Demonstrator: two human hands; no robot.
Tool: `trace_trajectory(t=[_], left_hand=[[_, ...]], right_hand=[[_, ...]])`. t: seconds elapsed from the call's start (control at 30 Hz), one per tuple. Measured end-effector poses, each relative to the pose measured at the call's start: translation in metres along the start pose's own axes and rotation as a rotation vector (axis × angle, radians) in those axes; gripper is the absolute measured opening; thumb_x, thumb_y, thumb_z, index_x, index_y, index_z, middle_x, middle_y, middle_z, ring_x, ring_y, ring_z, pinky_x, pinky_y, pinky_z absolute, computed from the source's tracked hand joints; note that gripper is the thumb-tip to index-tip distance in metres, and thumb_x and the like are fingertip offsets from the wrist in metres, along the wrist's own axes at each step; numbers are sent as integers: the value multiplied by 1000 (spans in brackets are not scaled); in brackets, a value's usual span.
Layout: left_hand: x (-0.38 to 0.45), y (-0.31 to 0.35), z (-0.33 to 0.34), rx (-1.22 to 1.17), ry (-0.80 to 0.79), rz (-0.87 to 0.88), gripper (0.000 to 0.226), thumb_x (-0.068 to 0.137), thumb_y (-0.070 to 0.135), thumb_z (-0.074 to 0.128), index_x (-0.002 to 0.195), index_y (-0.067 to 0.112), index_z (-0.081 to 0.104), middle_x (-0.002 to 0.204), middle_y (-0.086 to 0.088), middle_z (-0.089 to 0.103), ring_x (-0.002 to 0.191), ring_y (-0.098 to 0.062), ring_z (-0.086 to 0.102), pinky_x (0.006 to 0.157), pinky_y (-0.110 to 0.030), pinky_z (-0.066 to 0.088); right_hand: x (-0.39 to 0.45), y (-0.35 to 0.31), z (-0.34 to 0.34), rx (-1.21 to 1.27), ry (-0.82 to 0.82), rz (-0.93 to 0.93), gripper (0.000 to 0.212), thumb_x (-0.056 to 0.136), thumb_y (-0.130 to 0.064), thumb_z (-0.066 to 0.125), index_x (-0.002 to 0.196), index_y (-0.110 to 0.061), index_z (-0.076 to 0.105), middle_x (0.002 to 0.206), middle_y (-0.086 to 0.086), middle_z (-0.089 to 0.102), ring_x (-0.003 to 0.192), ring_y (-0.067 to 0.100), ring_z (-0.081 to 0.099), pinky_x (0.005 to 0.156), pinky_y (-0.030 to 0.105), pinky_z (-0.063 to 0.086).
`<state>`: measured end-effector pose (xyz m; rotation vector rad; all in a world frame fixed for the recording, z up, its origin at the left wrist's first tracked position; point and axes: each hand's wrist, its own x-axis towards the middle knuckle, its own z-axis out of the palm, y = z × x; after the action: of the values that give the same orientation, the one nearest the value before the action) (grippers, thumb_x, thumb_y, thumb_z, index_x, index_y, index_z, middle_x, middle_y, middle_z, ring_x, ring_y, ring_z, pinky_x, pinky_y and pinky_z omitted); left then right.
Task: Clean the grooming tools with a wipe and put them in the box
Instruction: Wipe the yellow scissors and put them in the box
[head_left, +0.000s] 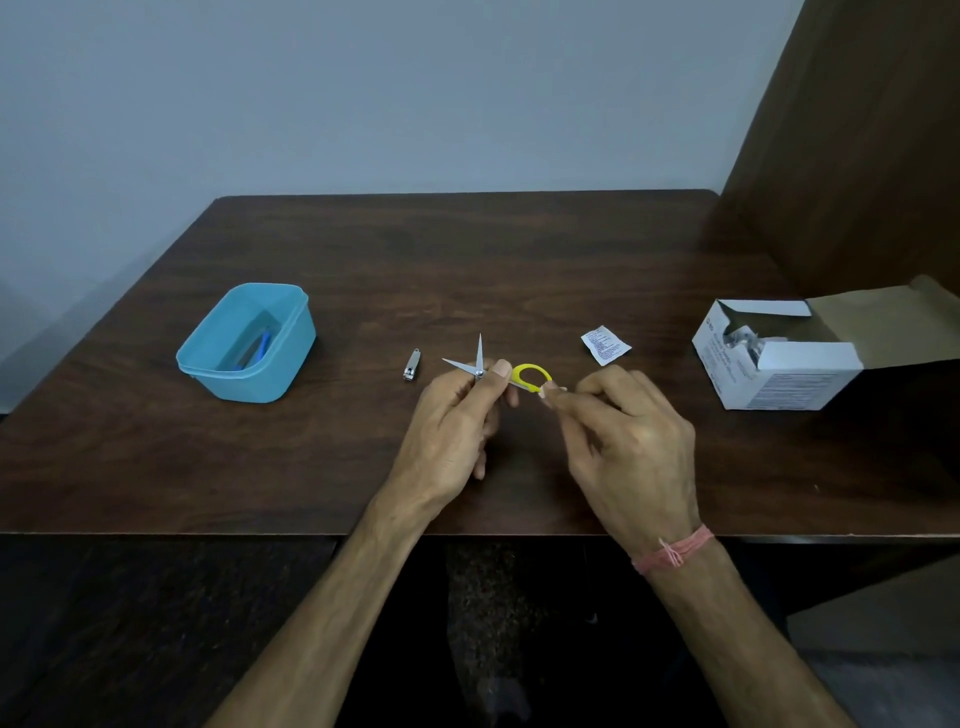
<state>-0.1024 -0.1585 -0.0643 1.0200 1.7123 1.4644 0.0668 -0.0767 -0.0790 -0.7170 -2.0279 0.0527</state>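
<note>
So starting far left of the scissors: the blue plastic box sits open on the dark wood table, and something blue is already lying inside it, too murky to say what exactly. Between the box and the scissors, just left of the blade tips, a small metal nail clipper lies flat on the table by itself, nobody touching it.

The small scissors are mid-table, held up off the wood with the blades spread wide, one pointing straight away from the person and the other out to the left. The left hand is curled around them right at the pivot, thumb pressed on top just beside the screw. One yellow handle loop sticks out to the right of that thumb. The right hand pinches the far end of that loop between thumb and fingertips, and there may be a bit of white wipe in the pinch, but it's too small to be sure.

Just right of and behind the scissors, a torn white wipe packet lies flat. Well off to the right of the scissors, an opened white cardboard carton has its flap folded back.
</note>
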Motion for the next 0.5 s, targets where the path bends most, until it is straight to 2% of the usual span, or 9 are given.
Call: trace_trajectory(t=[0.13,0.23,0.33,0.43,0.5], left_hand=[[-2,0,-1,12,-4,-1,45,117,39,55,81,16,70,50,11,39,39,-12,36,47,-36,40],[-2,1,-2,-36,11,-19,46,117,38,54,80,15,70,51,11,35,40,-9,32,45,-31,39],[-1,2,0,3,0,-15,46,117,39,54,83,12,70,50,11,37,40,-11,34,46,-34,40],[-3,2,1,34,-19,-2,45,117,38,54,79,21,70,50,11,39,40,-12,36,45,-35,40],[-4,3,0,18,-13,-11,44,118,39,53,80,20,68,51,12,39,40,-9,37,46,-34,41]], right_hand=[[4,-15,6,28,-9,-38,10,101,-10,81,99,-18,86,88,-4,66,75,22,60,51,38,52],[2,-10,6,43,0,-12,8,103,-13,80,98,-18,85,88,-3,66,75,23,60,51,41,53],[-1,-3,1,45,-4,12,8,103,-13,81,98,-17,85,88,-2,66,75,24,59,52,42,53],[3,-9,3,75,-26,-14,9,103,-12,80,99,-17,86,88,-2,65,75,23,60,52,42,54],[8,-14,7,118,-25,4,10,104,-13,78,100,-17,87,89,-3,65,76,21,59,54,41,54]])
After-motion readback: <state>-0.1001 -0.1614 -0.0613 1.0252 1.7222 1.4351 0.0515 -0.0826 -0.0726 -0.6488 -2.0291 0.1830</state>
